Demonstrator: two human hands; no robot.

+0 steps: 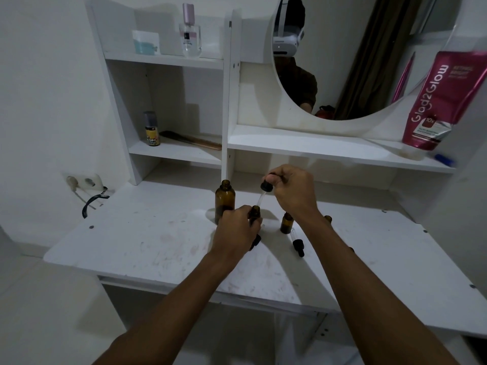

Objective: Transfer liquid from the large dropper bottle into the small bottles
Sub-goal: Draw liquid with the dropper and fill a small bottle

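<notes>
Left hand [237, 229] curled round a small bottle [254, 212] – body mostly hidden by fingers; right hand [292, 192] pinches the dropper [266, 187] bulb, pipette tip at that bottle's mouth; large bottle [224, 200] uncapped on desk [158, 241], just behind left hand; second small bottle [286, 223] beside right wrist; third small bottle [328, 219] nearly hidden behind forearm – liquid levels unreadable

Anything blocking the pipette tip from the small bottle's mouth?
Nothing visible. The right hand pinches the black-bulbed glass dropper, its tip right above the uncapped small amber glass bottle gripped by the left hand.
</notes>
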